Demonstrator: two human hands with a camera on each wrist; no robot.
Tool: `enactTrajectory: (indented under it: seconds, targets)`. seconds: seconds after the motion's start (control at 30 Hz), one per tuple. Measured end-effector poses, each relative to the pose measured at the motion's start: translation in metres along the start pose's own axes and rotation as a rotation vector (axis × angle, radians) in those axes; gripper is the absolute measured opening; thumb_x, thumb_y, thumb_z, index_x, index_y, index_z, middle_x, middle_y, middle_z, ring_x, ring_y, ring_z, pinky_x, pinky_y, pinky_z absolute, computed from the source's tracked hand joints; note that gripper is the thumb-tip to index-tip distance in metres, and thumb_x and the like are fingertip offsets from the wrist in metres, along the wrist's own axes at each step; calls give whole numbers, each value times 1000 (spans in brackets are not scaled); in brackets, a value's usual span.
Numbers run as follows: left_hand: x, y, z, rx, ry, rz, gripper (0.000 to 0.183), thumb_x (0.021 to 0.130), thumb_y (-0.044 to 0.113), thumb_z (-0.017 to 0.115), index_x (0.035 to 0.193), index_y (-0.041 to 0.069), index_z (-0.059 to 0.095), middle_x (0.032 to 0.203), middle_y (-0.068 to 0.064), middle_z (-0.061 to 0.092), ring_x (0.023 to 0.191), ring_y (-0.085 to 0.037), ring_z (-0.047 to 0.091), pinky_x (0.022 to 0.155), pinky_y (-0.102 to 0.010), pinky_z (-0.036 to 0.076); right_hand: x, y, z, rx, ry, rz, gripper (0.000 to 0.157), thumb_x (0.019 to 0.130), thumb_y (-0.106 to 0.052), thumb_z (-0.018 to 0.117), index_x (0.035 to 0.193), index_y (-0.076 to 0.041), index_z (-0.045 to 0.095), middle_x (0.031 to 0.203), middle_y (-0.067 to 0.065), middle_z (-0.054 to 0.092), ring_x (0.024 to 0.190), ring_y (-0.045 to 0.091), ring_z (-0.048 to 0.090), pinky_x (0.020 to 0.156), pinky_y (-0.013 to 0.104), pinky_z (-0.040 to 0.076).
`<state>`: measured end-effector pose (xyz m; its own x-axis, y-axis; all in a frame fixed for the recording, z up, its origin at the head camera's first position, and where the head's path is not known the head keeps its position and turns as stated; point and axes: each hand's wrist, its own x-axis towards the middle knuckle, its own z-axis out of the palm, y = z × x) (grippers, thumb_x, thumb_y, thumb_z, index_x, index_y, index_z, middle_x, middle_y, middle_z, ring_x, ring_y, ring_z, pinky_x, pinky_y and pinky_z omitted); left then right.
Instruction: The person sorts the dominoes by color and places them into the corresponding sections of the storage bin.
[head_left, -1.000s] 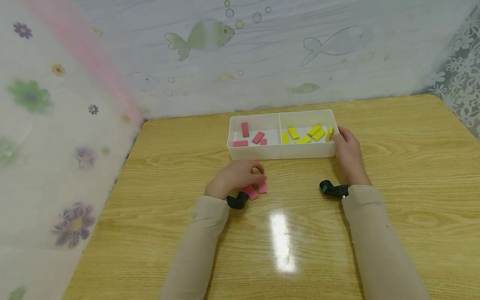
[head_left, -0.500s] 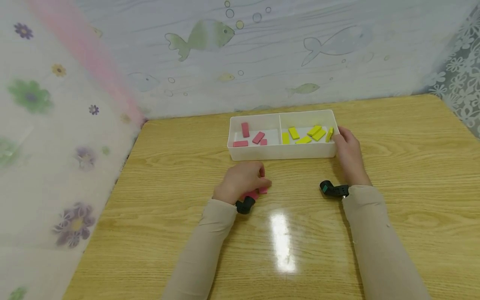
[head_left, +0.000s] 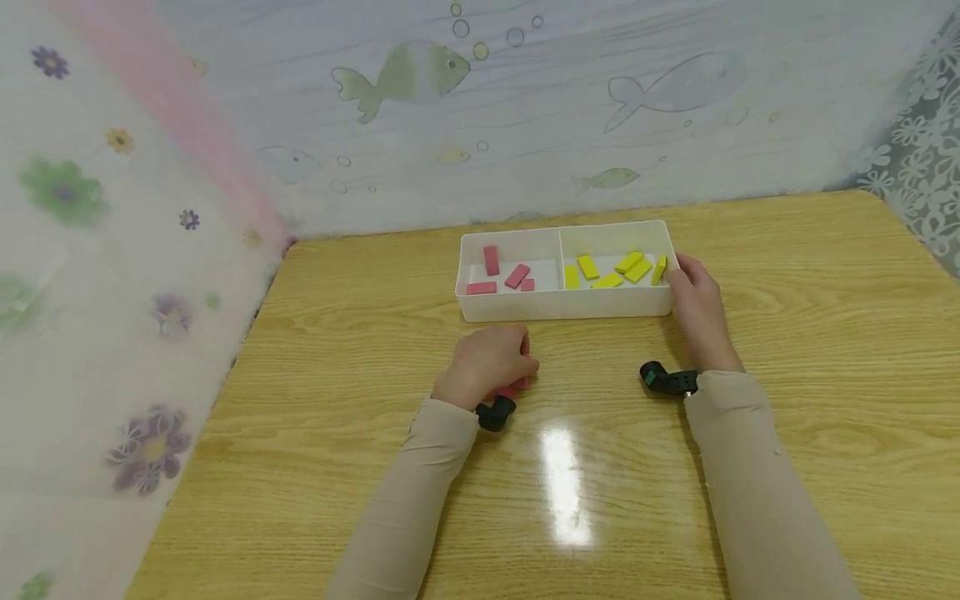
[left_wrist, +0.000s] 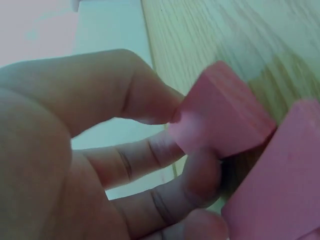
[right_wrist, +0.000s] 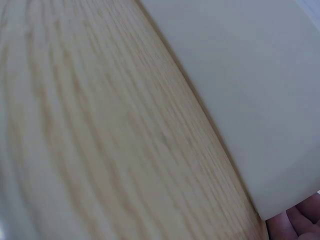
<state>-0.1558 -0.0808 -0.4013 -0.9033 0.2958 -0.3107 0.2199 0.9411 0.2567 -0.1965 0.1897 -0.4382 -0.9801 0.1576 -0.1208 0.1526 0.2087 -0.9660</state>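
Note:
My left hand pinches a flat pink block between thumb and fingers, just in front of the white two-part box. Another pink block lies close beside it in the left wrist view; in the head view my hand mostly covers these blocks. The right hand grips the box at its right end, thumb by the front corner, with fingers partly hidden by the side wall. Pink blocks lie in the box's left compartment, and several yellow blocks in its right one.
The wooden table reaches back to a wall covered in fish pictures. On the left stands a flower-patterned wall. A black wrist camera sits on the right wrist, and another on the left.
My left hand has moved a little to the right and its fingers have closed on a pink block. The right hand and the box have stayed in place.

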Motion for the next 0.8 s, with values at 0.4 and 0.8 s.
enactTrajectory:
  seconds: [0.4,0.8]
  targets:
    - [0,-7,-3,-108,-39,39,10,85,25,50,77,20,54,60,12,60,58,-8,54,58,-28,39,0,2,0,2,5,-9,51,93,-37,31,140,-18,28,142,1,28,127,18,26,102,42,23]
    - [2,-15,-5,-215,-83,89,6,86,20,52,81,18,56,66,7,59,54,-10,59,61,-27,41,0,1,0,-8,0,-11,52,93,-38,31,140,-18,28,142,1,28,127,18,26,102,42,23]
